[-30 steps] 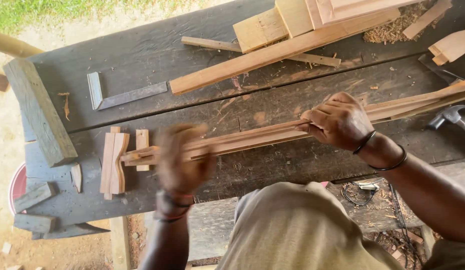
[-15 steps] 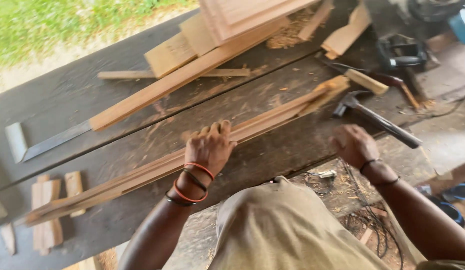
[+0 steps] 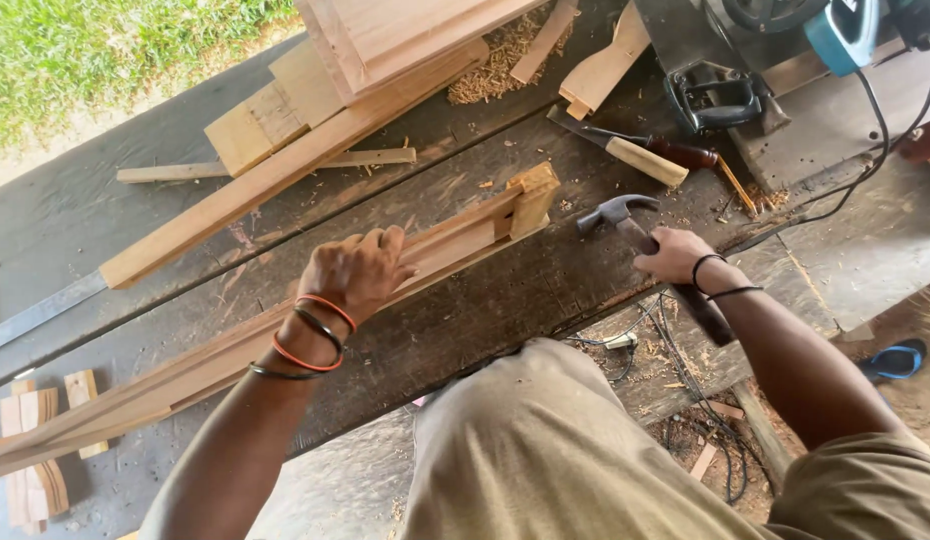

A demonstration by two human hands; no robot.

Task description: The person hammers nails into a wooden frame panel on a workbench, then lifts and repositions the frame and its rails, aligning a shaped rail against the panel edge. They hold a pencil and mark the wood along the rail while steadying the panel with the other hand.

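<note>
Two hands at work on a dark bench (image 3: 485, 310), seen from above. Far left, lower corner of the frame: a few short wood offcuts (image 3: 35, 440) lying together near the bench edge. Above them a flat metal blade (image 3: 40, 312) runs in from the left edge to meet a long pale plank (image 3: 285, 170) that slants up toward the top centre, w/ a thin lath (image 3: 185, 170) beside it and stacked boards (image 3: 405, 30) at the top.

Left hand (image 3: 355, 275) sits left of centre, fingers curled over and pressed down on the strips (image 3: 185, 375) (a long bundle of slim wood lengths lying diagonally from lower left up to centre). Bands on that wrist, red and black. The bundle's upper end carries a small block (image 3: 533, 195) set crosswise.

Right of centre: right hand (image 3: 675, 255) is closed round the handle of a hammer (image 3: 625, 218), head just beside the block, not touching it as far as can be told. Above it a chisel (image 3: 625, 150), a screwdriver (image 3: 685, 155), and a heap of shavings (image 3: 495, 70). Upper right: a black clamp (image 3: 720, 95), a teal power tool (image 3: 845, 30) and its cable (image 3: 885, 130). Lower right edge, on the ground, a blue sandal (image 3: 895, 360).
</note>
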